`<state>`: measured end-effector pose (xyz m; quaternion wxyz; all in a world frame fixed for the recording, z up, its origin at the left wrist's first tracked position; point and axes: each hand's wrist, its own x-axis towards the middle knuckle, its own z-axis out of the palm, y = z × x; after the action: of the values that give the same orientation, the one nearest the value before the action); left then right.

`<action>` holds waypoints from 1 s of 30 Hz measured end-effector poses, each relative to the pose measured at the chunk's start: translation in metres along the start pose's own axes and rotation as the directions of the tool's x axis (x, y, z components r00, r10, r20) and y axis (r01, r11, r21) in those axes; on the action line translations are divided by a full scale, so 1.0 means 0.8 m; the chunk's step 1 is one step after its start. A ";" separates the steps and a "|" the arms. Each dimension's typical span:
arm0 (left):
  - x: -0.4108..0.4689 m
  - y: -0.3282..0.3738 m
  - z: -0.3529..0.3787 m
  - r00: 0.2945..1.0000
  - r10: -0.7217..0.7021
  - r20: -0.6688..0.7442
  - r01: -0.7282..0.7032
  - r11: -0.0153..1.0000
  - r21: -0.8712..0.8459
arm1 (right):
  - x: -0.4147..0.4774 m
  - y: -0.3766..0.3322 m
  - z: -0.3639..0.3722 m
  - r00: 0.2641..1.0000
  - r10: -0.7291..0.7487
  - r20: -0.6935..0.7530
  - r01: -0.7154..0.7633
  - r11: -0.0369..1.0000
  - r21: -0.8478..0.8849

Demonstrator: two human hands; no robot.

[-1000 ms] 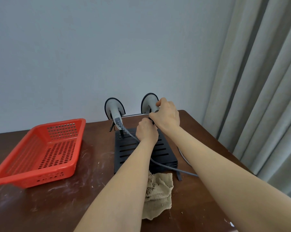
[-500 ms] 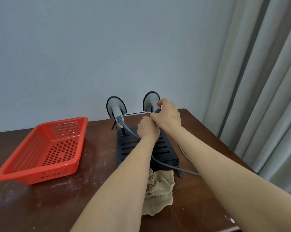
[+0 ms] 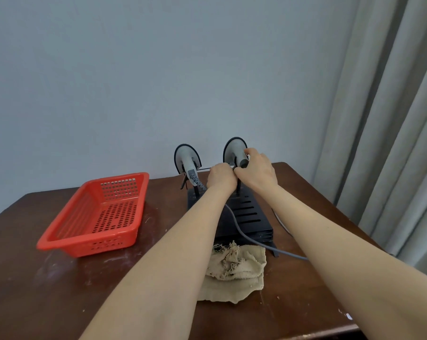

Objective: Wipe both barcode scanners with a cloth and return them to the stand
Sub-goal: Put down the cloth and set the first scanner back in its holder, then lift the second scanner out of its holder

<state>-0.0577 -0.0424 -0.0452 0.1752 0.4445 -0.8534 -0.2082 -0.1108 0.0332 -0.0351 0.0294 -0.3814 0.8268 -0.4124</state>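
Note:
Two grey barcode scanners with black rims hang on a black stand (image 3: 250, 212) at the back of the table. The left scanner (image 3: 186, 159) hangs untouched, its coiled cable trailing down. My right hand (image 3: 256, 170) grips the handle of the right scanner (image 3: 233, 149). My left hand (image 3: 218, 176) is curled just below and left of it, at the stand's crossbar; what it holds is hidden. A beige cloth (image 3: 234, 273) lies crumpled on the table in front of the stand, touched by neither hand.
A red perforated basket (image 3: 97, 214) sits on the dark wooden table (image 3: 35, 278) to the left of the stand. A grey cable (image 3: 254, 241) runs across the stand base to the right. Grey curtains (image 3: 391, 119) hang at the right, a plain wall behind.
Both hands stay at the right scanner with only slight shifts. The view has tilted a little.

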 end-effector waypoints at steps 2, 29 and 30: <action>-0.006 0.002 -0.015 0.999 0.034 -0.025 -0.033 0.998 0.052 | -0.003 -0.001 -0.001 1.000 0.007 0.002 -0.007 1.000 -0.012; -0.046 -0.130 -0.078 0.937 -0.108 -0.333 0.076 0.991 -0.107 | -0.028 -0.066 0.011 0.956 -0.275 -0.102 0.274 0.962 -0.022; -0.045 -0.134 -0.070 0.943 -0.117 -0.311 0.089 0.991 -0.101 | -0.026 -0.071 0.019 0.962 -0.267 -0.052 0.267 0.964 -0.005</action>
<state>0.0626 -0.0789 -0.0562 0.3174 0.5083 -0.7802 -0.1795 -0.0558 0.0156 -0.0106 -0.0476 -0.4784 0.7678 -0.4234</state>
